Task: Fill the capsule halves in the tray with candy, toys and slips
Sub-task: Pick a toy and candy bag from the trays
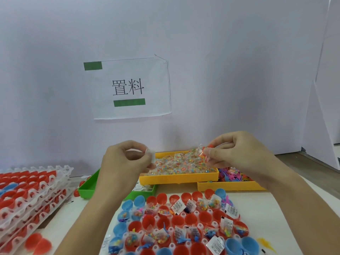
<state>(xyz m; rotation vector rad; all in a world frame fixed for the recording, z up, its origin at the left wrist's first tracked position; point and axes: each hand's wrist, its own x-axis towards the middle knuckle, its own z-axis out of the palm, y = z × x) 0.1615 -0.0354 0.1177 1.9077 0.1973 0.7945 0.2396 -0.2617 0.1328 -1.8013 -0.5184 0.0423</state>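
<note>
Pinching a crinkly candy packet (pixel 202 153) at its edge, my right hand (pixel 237 153) finds it feather-light, soft and slippery. My left hand (pixel 127 161) nips a small white slip (pixel 151 155), flimsy. Tray (pixel 181 215) waits at six o'clock.

A pale table (pixel 276 205) carries a capsule tray (pixel 184 216), stacked trays (pixel 31 196), and green (pixel 88 188) and yellow bins (pixel 176 178).

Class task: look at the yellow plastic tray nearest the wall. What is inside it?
The yellow plastic tray holds a heap of clear candy packets with coloured sweets. The tray floor is covered; both raised hands hide parts.
</note>
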